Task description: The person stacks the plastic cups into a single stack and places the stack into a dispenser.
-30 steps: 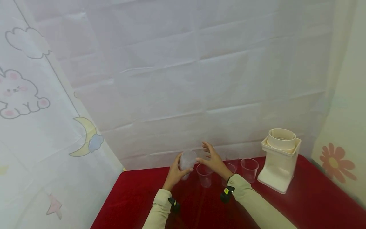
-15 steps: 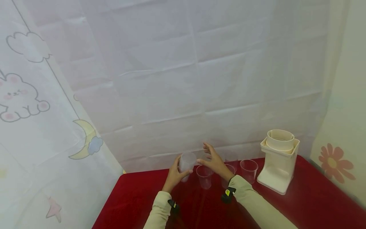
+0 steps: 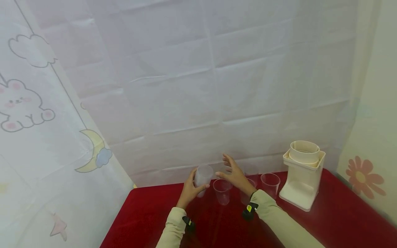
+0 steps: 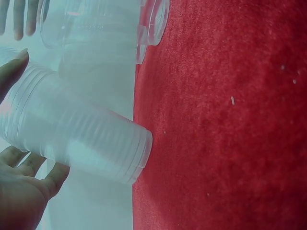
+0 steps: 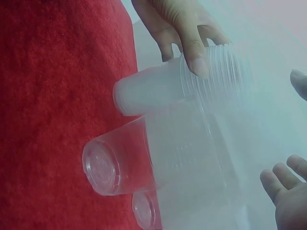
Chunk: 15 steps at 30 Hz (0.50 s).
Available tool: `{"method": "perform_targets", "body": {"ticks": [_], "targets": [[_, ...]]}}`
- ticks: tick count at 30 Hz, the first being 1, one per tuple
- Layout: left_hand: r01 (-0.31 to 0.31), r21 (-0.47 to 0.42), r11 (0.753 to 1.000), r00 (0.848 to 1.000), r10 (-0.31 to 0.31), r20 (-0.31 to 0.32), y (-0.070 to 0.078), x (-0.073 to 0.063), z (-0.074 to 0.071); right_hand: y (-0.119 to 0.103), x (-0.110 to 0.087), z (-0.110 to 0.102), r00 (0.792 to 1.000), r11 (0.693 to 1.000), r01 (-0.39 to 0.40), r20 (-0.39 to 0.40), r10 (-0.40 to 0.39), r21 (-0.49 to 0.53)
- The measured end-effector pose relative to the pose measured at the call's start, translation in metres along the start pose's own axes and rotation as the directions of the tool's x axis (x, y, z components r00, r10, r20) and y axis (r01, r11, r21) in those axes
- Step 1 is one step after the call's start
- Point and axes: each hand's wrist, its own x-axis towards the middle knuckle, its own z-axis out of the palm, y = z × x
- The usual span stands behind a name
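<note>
My left hand (image 3: pixel 188 190) grips a stack of nested clear plastic cups (image 3: pixel 203 176) near the rims, thumb on one side and fingers on the other. In the left wrist view the cup stack (image 4: pixel 96 127) tilts, its base close to the red cloth. My right hand (image 3: pixel 236 178) is held to the right of the stack, fingers spread and apart from it, with nothing in it. Just below and between the hands a single clear cup (image 3: pixel 222 197) stands upright on the table. The right wrist view shows this cup (image 5: pixel 120 158) beside the stack.
More clear cups stand behind and beside my right forearm, one cup (image 3: pixel 270 183) at its right. A cream plastic dispenser-like stand (image 3: pixel 301 186) with a round top is further right. The red-covered table (image 3: pixel 139 213) meets a white sheeted wall (image 3: pixel 173 103) behind.
My right hand has shifted slightly to the right, away from the stack. The left hand and its cup stack stay nearly in place.
</note>
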Motion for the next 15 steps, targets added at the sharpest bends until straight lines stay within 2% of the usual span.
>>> {"method": "perform_targets", "body": {"ticks": [3, 9, 15], "targets": [[0.005, 0.011, 1.000, 1.000, -0.005, -0.002, 0.001, 0.000, 0.000, 0.008, 0.002, 0.000, 1.000, 1.000, -0.003, -0.006, 0.003, 0.000], [0.013, 0.004, 1.000, 1.000, -0.013, 0.000, 0.000, 0.000, 0.000, 0.038, 0.006, -0.001, 1.000, 1.000, -0.020, -0.018, 0.020, -0.004], [0.006, -0.018, 1.000, 1.000, -0.006, -0.008, -0.003, 0.000, 0.001, 0.045, 0.005, -0.005, 1.000, 1.000, -0.016, -0.002, 0.016, 0.004]]}}
